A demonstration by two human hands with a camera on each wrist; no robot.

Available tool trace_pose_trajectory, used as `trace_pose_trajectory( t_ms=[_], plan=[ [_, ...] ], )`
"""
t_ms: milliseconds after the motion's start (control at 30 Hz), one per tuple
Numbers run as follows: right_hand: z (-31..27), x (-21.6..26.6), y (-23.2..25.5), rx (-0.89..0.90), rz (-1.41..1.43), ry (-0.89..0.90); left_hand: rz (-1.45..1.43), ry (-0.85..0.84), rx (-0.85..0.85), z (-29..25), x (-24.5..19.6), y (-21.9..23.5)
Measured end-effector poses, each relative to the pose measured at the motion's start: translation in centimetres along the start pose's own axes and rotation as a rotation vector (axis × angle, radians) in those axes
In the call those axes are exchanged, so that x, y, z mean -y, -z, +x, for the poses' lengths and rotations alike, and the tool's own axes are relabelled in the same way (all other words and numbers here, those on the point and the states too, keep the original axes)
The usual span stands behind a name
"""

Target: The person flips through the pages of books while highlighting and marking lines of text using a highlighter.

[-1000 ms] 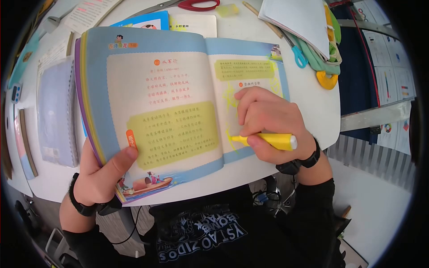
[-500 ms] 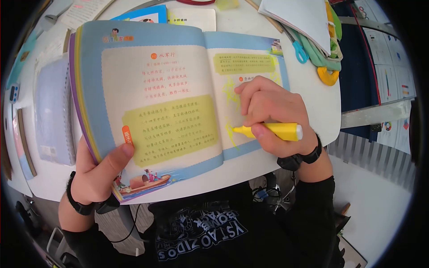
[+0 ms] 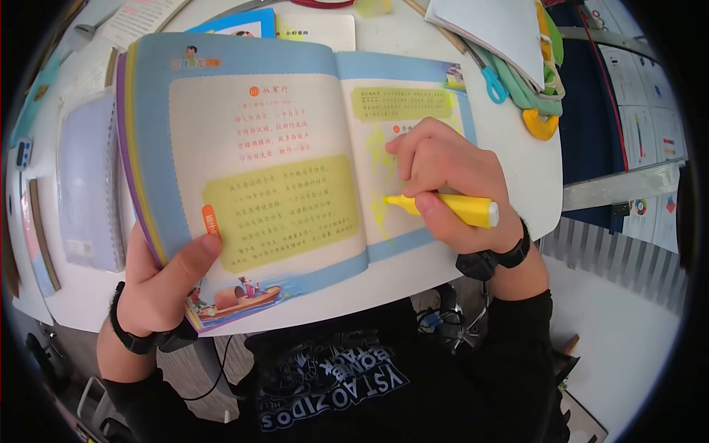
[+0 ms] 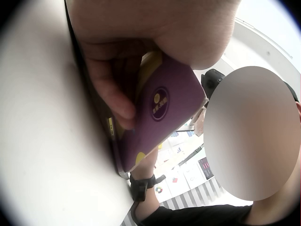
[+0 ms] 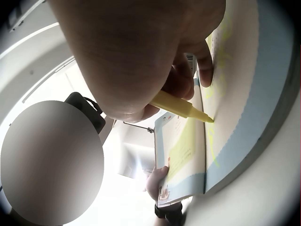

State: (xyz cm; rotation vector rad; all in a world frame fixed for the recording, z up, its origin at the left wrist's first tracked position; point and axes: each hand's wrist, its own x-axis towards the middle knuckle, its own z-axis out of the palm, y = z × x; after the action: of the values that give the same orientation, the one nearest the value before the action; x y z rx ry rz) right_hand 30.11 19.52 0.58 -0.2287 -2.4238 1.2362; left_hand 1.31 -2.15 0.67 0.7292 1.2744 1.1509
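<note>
An open book (image 3: 295, 162) with blue-bordered pages of Chinese text lies tilted over the table's front edge. My left hand (image 3: 164, 284) grips its lower left corner, thumb on the page; in the left wrist view, fingers curl under the purple cover (image 4: 174, 94). My right hand (image 3: 450, 188) pinches a yellow highlighter (image 3: 458, 210). In the right wrist view the highlighter's tip (image 5: 210, 120) is right at the right-hand page near the book's fold. Yellow strokes (image 3: 380, 210) mark that page, partly hidden by the hand.
On the white table (image 3: 399, 37), a blue book (image 3: 236, 26) and a cream booklet (image 3: 321, 31) lie beyond the open book. A clear-covered spiral notebook (image 3: 88, 184) is at left. White papers (image 3: 487, 33), blue-handled scissors (image 3: 495, 87) and a green pouch (image 3: 524, 96) lie at right.
The book has shifted slightly up and left in the head view. My right hand has moved the highlighter's tip a little up the right page; the left hand keeps its grip.
</note>
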Motion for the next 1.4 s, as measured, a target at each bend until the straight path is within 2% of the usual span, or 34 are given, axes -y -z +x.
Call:
trace_pose_trajectory(
  t_ms=[200,267,567,633,700,900,1000,1167,1300,1400],
  plan=[
    [-0.2,-0.1,-0.3,-0.047,0.017,-0.054,0.006,0.006,-0.002,-0.1,0.2,-0.1],
    [-0.3,0.2,0.4,0.086,0.073,-0.006,-0.006,0.022,-0.019,-0.4,0.4,-0.1],
    [-0.3,0.2,0.8,0.136,0.147,0.016,0.019,0.018,-0.005,0.0,-0.3,0.0],
    [-0.3,0.1,0.9,0.113,0.148,-0.001,0.032,0.028,0.0,-0.1,0.0,0.0],
    [-0.4,0.0,0.7,0.09,0.163,-0.029,-0.017,0.037,-0.068,-0.4,0.4,-0.2],
    [-0.6,-0.1,0.5,0.069,0.133,0.037,-0.028,0.033,-0.092,-0.4,0.5,-0.1],
    [-0.5,0.0,0.4,0.061,0.123,-0.021,0.024,0.056,-0.03,-0.2,0.1,0.4],
    [-0.4,0.0,0.5,0.091,0.082,-0.023,0.008,0.05,-0.098,-0.5,0.4,-0.1],
    [-0.6,0.1,0.4,0.081,0.059,-0.016,-0.005,0.092,-0.09,-0.5,0.2,0.2],
    [-0.6,-0.2,0.5,0.082,0.066,-0.013,-0.006,0.051,-0.088,-0.4,0.4,0.2]
  ],
)
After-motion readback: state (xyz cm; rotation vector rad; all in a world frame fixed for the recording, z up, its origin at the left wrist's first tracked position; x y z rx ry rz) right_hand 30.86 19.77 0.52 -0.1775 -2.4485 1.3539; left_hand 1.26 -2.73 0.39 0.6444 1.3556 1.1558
